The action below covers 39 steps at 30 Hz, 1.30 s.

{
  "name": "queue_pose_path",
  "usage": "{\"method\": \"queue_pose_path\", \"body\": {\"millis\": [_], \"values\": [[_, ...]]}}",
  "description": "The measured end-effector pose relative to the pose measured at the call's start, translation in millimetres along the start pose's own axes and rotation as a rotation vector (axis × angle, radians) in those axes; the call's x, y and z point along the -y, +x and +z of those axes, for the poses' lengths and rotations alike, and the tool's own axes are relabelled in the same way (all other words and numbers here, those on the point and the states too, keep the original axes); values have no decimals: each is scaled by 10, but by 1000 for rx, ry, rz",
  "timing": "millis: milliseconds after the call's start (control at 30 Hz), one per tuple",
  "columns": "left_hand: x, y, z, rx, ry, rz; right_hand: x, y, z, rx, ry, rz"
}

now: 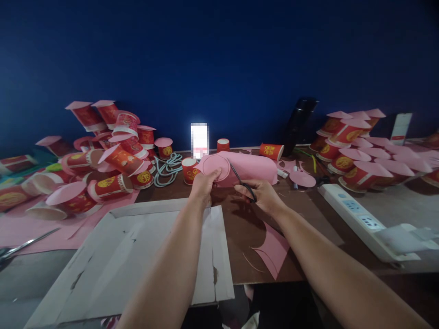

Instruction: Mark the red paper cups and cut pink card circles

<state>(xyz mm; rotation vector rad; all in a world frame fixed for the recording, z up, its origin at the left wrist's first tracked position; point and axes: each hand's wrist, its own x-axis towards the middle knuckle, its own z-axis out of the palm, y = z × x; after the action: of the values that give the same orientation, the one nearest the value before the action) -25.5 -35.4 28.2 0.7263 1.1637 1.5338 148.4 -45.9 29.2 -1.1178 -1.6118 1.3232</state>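
Note:
My left hand (205, 183) grips a curled sheet of pink paper (254, 167) at its left end, thumb on top. A circle outline shows on the paper near that thumb. Black-handled scissors (240, 176) are in my right hand (262, 194), fingers closed round the handles. Their blades point up and left, touching the paper beside the circle's right edge; whether they are spread I cannot make out. Below my right wrist a pink paper offcut (274, 251) with curved edges lies on the brown table (240, 269).
Red paper cups with pink discs (113, 160) pile up at the left; more cups (363, 171) stand stacked at the right. A white cardboard sheet (154, 256) lies under my left forearm. A power strip (356, 219), coiled cable (167, 169) and second scissors (30, 242) are around.

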Motion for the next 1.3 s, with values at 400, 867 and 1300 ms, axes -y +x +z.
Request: {"method": "queue_pose_path", "body": {"millis": [400,867,1300], "values": [[72,27,17,-54,24,4,-61,16,-8,30,35,6],[4,-16,-23,40,69,16,-16,-1,-12,35,56,16],[29,36,-79,125,53,42,-42,7,-9,19,34,1]]}}
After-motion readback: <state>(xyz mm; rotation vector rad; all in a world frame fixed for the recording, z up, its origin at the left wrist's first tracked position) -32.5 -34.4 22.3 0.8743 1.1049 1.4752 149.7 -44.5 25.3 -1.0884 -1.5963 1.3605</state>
